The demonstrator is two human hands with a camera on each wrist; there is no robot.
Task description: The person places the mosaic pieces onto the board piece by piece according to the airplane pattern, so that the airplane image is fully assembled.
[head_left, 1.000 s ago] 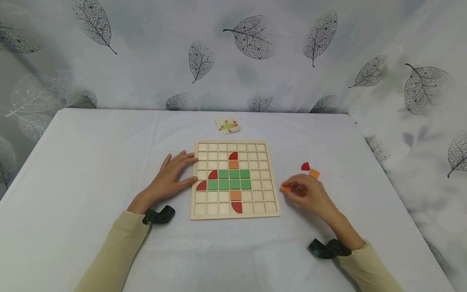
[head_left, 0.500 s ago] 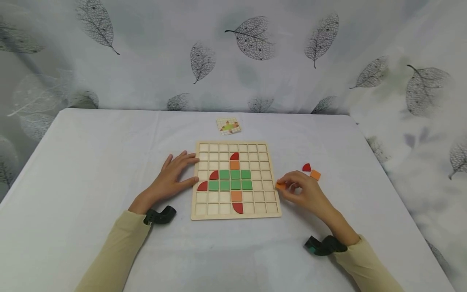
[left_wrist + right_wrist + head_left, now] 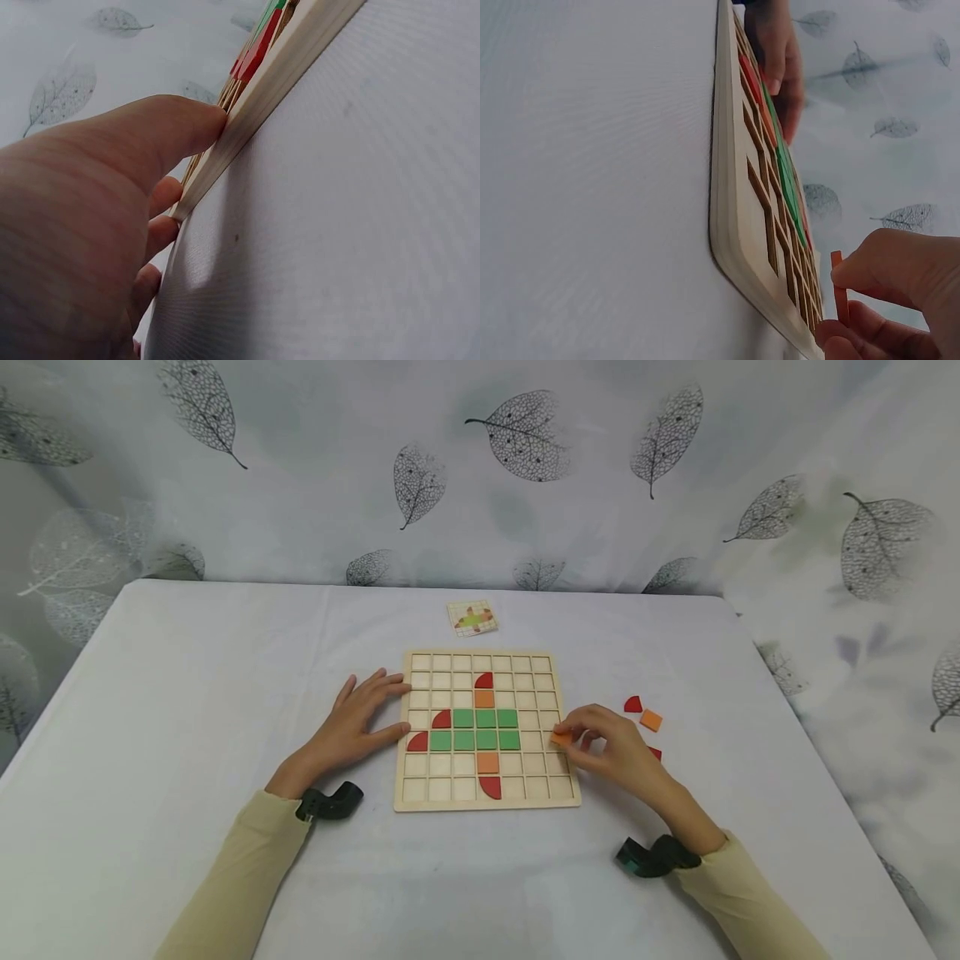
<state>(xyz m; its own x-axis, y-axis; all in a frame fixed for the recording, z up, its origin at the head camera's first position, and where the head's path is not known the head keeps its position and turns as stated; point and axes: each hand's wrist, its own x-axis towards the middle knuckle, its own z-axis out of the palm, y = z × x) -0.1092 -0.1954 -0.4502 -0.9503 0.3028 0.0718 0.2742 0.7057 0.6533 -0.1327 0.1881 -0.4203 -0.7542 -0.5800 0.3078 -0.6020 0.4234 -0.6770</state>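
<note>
A wooden grid board (image 3: 450, 804) lies on the white table, with green squares (image 3: 486, 740), orange squares (image 3: 487, 763) and red quarter-circle pieces (image 3: 491, 787) set in its cells. My left hand (image 3: 352, 722) rests against the board's left edge, thumb and fingers spread and touching the rim. Over the right edge of the board, my right hand (image 3: 615, 747) pinches an orange square tile (image 3: 560, 739) between thumb and fingers. The right wrist view shows that orange tile (image 3: 840, 289) held on edge, apart from the cells.
A small pattern card (image 3: 472, 618) lies behind the board. To the right of the board are a loose red quarter-circle (image 3: 633, 704) and an orange square (image 3: 651, 720). Another red piece (image 3: 656, 752) is partly hidden behind my right hand.
My right hand has moved left with the orange tile, from beside the board to over its right edge. A red piece has come into view behind that hand. The left hand stays put.
</note>
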